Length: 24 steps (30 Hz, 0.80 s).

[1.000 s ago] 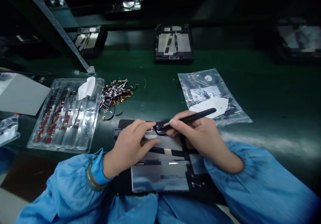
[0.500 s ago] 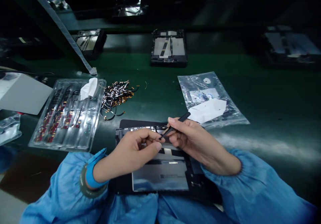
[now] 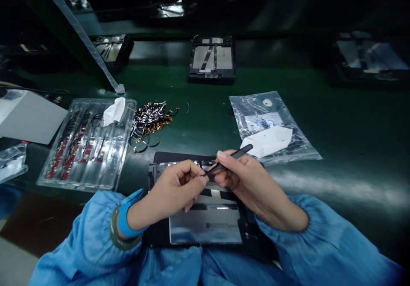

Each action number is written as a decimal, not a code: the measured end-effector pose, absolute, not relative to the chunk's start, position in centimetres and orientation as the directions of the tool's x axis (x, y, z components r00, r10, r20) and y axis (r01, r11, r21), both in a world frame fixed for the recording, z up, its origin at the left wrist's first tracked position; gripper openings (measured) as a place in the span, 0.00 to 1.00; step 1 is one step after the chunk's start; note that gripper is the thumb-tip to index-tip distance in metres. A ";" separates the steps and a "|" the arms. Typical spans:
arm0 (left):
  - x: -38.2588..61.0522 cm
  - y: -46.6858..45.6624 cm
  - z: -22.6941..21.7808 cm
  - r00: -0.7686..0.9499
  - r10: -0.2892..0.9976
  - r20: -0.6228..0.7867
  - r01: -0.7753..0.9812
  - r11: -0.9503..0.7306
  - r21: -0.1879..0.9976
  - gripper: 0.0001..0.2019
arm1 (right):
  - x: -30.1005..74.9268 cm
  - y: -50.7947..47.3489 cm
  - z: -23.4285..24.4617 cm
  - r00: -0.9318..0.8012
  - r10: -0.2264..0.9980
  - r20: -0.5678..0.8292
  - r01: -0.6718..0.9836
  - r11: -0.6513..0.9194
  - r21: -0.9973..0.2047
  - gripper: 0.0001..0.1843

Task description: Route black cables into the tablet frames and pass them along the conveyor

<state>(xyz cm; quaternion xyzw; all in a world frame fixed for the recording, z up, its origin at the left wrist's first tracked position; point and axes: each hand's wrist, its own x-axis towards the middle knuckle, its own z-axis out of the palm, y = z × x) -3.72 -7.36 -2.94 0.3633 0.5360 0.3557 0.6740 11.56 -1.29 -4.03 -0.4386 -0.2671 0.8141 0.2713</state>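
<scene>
An opened tablet-like device (image 3: 205,226) lies on a dark mat at the near edge of the green bench, its grey metal plates facing up. My right hand (image 3: 250,181) grips black tweezers (image 3: 230,159) like a pen, the tip pointing left over the device's upper edge. My left hand (image 3: 174,188) pinches thumb and fingers together right at the tweezers' tip; whatever small part sits between them is hidden. Both arms wear blue sleeves, and a wrist strap circles my left wrist.
A clear plastic tray (image 3: 85,143) of small parts with a white tissue sits at the left, beside a heap of small cable parts (image 3: 149,119). A clear bag (image 3: 272,126) with white paper lies at the right. More opened devices (image 3: 212,59) rest on the belt behind.
The tweezers swung from lying flat to a steeper angle. My left hand changed from flat on the device to a pinch at the tip. The black cable loop is no longer visible.
</scene>
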 end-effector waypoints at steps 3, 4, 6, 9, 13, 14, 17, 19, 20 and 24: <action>-3.7 -7.4 -2.9 0.176 0.876 -0.449 -0.104 0.470 0.877 0.12 | 11.5 -1.4 -4.1 -0.472 0.671 -0.572 -0.202 -0.714 -0.670 0.18; -3.7 -7.5 -2.9 0.181 0.875 -0.449 -0.110 0.471 0.875 0.11 | 11.5 -1.4 -4.1 -0.479 0.667 -0.571 -0.199 -0.716 -0.669 0.19; -3.8 -7.5 -2.9 0.191 0.872 -0.450 -0.121 0.476 0.871 0.10 | 11.5 -1.4 -4.1 -0.492 0.662 -0.565 -0.198 -0.717 -0.668 0.19; -3.8 -7.6 -3.1 0.203 0.873 -0.443 -0.126 0.472 0.873 0.09 | 11.6 -1.4 -4.2 -0.495 0.663 -0.562 -0.194 -0.714 -0.672 0.19; -3.9 -7.8 -3.2 0.222 0.872 -0.437 -0.103 0.466 0.879 0.09 | 11.7 -1.5 -4.2 -0.487 0.673 -0.556 -0.166 -0.697 -0.698 0.19; -4.0 -7.8 -3.3 0.220 0.877 -0.428 -0.063 0.451 0.890 0.08 | 11.7 -1.5 -4.2 -0.489 0.676 -0.551 -0.158 -0.690 -0.706 0.19; -4.6 -7.9 -3.6 0.128 0.964 -0.232 0.266 0.192 0.945 0.08 | 12.0 -1.4 -3.9 -0.483 0.704 -0.520 -0.141 -0.649 -0.748 0.19; -5.1 -7.8 -4.1 0.081 0.996 0.021 0.606 -0.066 0.793 0.13 | 12.1 -1.2 -3.7 -0.436 0.775 -0.457 -0.161 -0.567 -0.807 0.19; -5.2 -7.7 -4.5 0.093 0.989 0.119 0.734 -0.148 0.663 0.16 | 12.2 -1.0 -3.7 -0.395 0.819 -0.416 -0.170 -0.510 -0.843 0.19; -5.4 -7.3 -5.5 0.247 0.962 0.117 0.895 -0.272 0.354 0.19 | 12.3 -0.2 -4.3 -0.229 0.940 -0.252 -0.103 -0.281 -0.954 0.19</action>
